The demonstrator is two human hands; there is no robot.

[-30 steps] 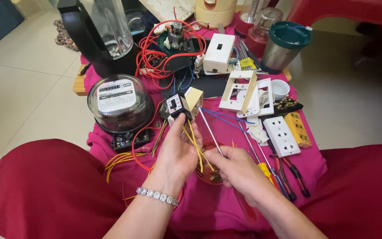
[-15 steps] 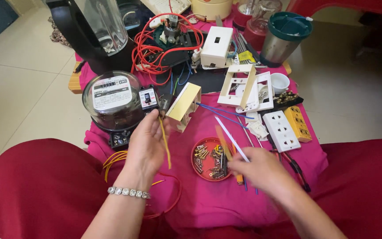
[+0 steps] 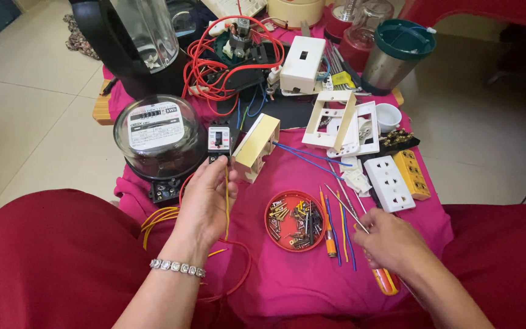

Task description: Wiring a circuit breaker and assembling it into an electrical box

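A: What is the surface like?
B: A pink cloth [image 3: 312,286] covers a low table on pale floor tiles [image 3: 25,103], crowded with electrical parts. A round glass-domed meter [image 3: 161,135] sits at the left, and a red dish of screws [image 3: 295,220] lies between the hands.

A: And the hands?
B: The left hand [image 3: 205,198] reaches forward, fingers pressed together, pinching a small black breaker [image 3: 219,141] with a yellow wire [image 3: 226,201]. The right hand [image 3: 391,240] lies low at the right, curled around an orange-handled screwdriver [image 3: 369,253].

A: Which way do they point?
B: The breaker stands upright, just beside the meter. The wire hangs straight toward the person. The screwdriver's shaft runs up-left, its tip beside the dish.
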